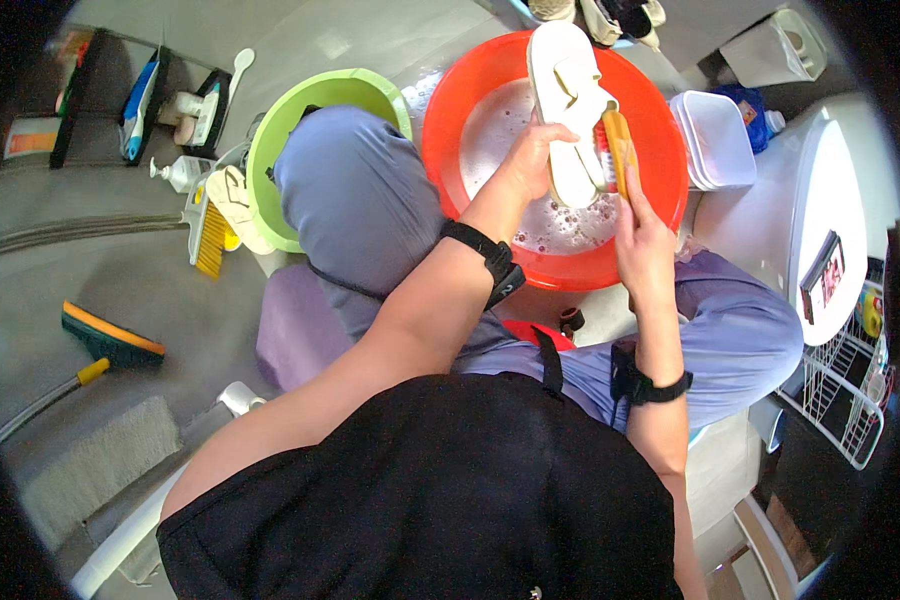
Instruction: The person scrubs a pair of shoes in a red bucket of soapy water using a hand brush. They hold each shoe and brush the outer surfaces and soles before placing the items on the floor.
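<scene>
My left hand [532,161] grips a cream-white sandal [570,82] by its side, with the toe end pointing away from me. In my right hand [643,232] is a scrub brush [621,154] with a yellow-brown back and red and white bristles. The bristles face the sandal's right edge and appear to touch it. Both things are above a red-orange plastic basin [450,82] of cloudy, foamy water [487,135]. Another cream sandal [234,206] leans outside a light green basin [270,150], left of my knee.
A white soap-pump bottle [187,174] and a yellow-bristled broom head [208,244] lie left. Lidded-looking white plastic tubs [720,142] stand right, near a white bin [750,180] with a phone [823,277] on top. More shoes [607,19] sit beyond the basin. A floor squeegee [112,337] lies lower left.
</scene>
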A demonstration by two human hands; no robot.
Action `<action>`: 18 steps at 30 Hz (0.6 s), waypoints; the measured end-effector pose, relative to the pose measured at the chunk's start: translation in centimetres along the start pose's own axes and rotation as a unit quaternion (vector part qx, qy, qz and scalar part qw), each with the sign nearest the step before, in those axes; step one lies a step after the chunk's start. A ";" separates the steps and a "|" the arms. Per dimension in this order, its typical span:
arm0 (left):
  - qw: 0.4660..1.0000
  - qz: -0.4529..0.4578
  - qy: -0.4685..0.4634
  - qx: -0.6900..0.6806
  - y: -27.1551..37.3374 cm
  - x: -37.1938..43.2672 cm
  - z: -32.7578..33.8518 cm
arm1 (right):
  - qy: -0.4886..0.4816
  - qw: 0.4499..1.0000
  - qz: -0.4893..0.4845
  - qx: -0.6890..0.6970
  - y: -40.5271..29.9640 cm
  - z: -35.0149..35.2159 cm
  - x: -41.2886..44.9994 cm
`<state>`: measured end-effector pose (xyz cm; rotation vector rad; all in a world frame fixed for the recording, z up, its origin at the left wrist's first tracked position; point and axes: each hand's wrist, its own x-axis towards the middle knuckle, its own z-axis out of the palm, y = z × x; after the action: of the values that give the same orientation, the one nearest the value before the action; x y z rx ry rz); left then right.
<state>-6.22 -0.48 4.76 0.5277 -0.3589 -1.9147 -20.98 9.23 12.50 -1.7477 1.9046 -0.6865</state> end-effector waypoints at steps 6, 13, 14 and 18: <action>0.999 -0.029 -0.002 0.026 1.2 -0.3 0.2 | 0.026 1.000 -0.009 -0.001 -1.0 0.3 -0.8; 0.999 -0.041 0.024 -0.005 0.9 -0.7 0.7 | 0.000 0.991 -0.001 -0.135 -1.5 2.4 2.3; 0.999 -0.023 0.025 0.018 1.0 -1.1 1.1 | 0.006 0.994 0.006 -0.108 -1.7 2.6 1.7; 0.998 0.009 0.042 0.038 1.5 -1.5 0.9 | -0.034 0.998 0.001 -0.045 -1.3 1.3 -0.9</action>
<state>-5.00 0.30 6.55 0.6515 -0.3817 -1.8598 -19.05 9.99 12.32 -1.8005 1.9173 -0.5397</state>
